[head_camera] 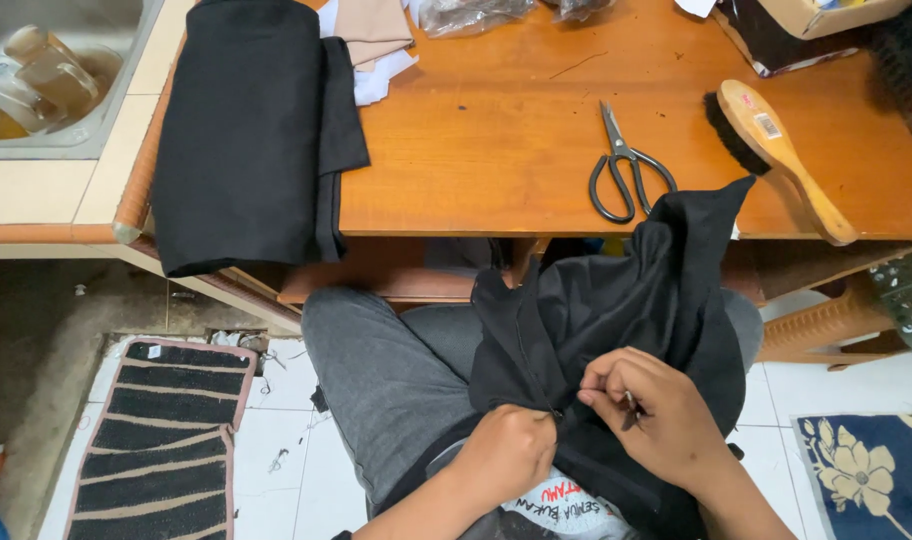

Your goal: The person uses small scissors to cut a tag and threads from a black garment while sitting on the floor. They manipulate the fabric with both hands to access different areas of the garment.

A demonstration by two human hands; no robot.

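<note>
Above the grips, the wooden counter (496, 150) carries folded black cloth (241, 130), black scissors (624, 170) and a wooden-backed brush (776, 150).

box (826, 14): cut by top edge | tool in right fingers (631, 408): too small

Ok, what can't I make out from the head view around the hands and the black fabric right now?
- Small tool in the right hand: only a thin dark tip shows; too small to name.
- Left hand fingertips: buried in the black fabric, so its grip is hidden.
- Brush bristles: mostly turned away.
- Items in the sink: blurred, cut by the frame edge.
</note>
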